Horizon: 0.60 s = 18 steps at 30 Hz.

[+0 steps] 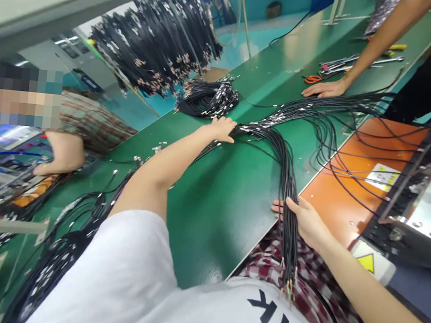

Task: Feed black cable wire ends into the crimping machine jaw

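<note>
My left hand [223, 130] reaches far across the table, palm down, closed over the far bend of a bundle of thin black cables [286, 160]. White tags or connectors dot the bundle near that hand. From there the cables curve back toward my body. Near the table's front edge, my right hand [303, 218] wraps round the hanging part, thumb on top and fingertips showing on the other side. Below it, the loose ends show coloured bare wires [289, 285] over my checked apron. My left palm hides part of the cables.
More black cables [312, 104] spread right, under a co-worker's hand [327, 88], near orange scissors [312, 79] and tools. A coiled cable bundle [208, 99] lies behind. Many cables hang on a rack [154, 39]. An orange machine plate [367, 171] borders the right; another person works left.
</note>
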Each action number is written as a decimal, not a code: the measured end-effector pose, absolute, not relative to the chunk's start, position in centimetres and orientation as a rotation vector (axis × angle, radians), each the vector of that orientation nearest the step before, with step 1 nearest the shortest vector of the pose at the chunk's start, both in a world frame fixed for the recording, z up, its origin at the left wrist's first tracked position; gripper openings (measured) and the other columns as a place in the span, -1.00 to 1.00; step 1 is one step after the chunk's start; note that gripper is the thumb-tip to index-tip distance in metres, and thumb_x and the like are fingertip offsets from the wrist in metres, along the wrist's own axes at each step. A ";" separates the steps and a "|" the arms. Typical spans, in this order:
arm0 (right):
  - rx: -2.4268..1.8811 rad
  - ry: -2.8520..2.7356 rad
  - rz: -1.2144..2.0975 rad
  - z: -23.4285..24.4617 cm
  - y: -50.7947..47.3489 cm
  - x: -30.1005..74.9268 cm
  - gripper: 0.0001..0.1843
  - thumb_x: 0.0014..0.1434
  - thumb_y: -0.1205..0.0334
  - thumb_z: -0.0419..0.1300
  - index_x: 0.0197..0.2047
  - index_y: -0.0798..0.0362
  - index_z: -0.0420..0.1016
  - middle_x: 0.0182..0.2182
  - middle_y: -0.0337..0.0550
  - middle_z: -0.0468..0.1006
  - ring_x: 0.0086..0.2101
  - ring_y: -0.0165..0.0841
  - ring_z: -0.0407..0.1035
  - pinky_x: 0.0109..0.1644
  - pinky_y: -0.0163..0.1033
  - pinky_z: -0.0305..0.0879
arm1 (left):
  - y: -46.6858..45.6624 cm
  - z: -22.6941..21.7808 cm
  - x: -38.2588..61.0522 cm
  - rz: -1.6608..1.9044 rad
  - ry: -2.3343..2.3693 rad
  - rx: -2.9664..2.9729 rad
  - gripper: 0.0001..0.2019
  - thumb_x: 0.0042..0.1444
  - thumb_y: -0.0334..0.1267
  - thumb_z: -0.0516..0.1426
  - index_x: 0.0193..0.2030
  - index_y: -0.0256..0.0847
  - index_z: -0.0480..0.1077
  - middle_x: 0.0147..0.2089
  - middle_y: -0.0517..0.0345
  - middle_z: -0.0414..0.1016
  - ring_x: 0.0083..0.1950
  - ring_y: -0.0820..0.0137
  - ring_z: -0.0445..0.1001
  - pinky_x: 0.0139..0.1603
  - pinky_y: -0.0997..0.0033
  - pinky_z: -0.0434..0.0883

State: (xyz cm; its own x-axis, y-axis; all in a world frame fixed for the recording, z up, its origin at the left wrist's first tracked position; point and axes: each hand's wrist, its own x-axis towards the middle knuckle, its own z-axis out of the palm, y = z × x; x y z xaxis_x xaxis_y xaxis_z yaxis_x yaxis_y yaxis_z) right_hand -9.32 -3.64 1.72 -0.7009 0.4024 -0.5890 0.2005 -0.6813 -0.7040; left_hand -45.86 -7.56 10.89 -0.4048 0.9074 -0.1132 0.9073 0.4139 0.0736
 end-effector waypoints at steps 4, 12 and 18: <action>-1.101 -1.360 2.489 1.1 -3.5 -8.8 -0.77 0.33 0.14 0.17 0.01 0.02 0.39 0.04 -0.03 0.55 -0.07 -0.30 0.54 -0.12 -0.25 0.50 | -5.8 6.2 -37.6 0.154 1.997 2.116 -0.55 0.27 -0.27 0.13 0.30 -0.08 0.33 0.31 0.00 0.38 0.35 0.19 0.32 0.37 0.13 0.27; -0.882 -2.318 1.726 2.2 -0.7 -4.4 -0.66 0.39 0.10 0.01 0.05 0.02 0.51 -0.13 -0.09 0.64 0.03 -0.14 0.48 0.26 0.03 0.28 | -2.1 1.7 -30.1 0.279 1.220 2.401 -0.73 0.38 -0.17 0.04 0.04 -0.04 0.54 0.00 0.05 0.62 0.08 0.28 0.53 0.32 0.16 0.25; -1.144 -2.321 1.476 3.2 -0.8 2.0 -0.64 0.40 0.05 0.01 0.11 -0.08 0.52 0.08 -0.06 0.60 0.08 -0.10 0.47 0.18 0.02 0.35 | 0.4 1.1 -30.4 0.450 1.171 2.184 -0.77 0.31 -0.21 0.12 -0.08 -0.10 0.62 -0.02 0.03 0.63 -0.03 0.33 0.58 0.10 0.32 0.43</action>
State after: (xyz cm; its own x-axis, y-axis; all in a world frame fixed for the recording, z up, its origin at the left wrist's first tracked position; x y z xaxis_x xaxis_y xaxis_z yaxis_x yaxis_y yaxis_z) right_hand 2.04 -0.76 3.18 -0.6937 0.6747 -0.2521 0.5143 0.2189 -0.8292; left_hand -30.38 0.36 1.09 0.5504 0.8349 0.0091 0.6265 -0.4202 0.6565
